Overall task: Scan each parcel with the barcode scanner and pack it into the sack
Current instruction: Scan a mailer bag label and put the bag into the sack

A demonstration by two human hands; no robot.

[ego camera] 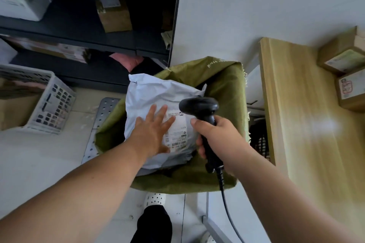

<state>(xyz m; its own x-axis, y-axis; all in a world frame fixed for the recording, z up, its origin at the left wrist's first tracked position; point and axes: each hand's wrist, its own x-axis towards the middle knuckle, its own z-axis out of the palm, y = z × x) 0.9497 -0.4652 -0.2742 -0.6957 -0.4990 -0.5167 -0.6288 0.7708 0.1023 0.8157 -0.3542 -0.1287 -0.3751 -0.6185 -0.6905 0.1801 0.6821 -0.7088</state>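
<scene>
A grey plastic mailer parcel (152, 94) lies in the mouth of the open green woven sack (229, 85), label side up. My left hand (152, 130) presses flat on the parcel with straight, spread fingers, partly covering the white shipping label (177, 130). My right hand (217, 140) grips the handle of the black barcode scanner (199, 104), whose head hangs just above the parcel's right edge. The scanner's cable (227, 203) runs down past the sack's near rim.
A wooden table (308, 114) stands to the right with two cardboard boxes (343, 57) at its far end. A white slotted crate (49, 100) sits on the floor at left. Dark shelving (83, 25) with boxes rises behind. My foot in a white shoe (155, 199) is below the sack.
</scene>
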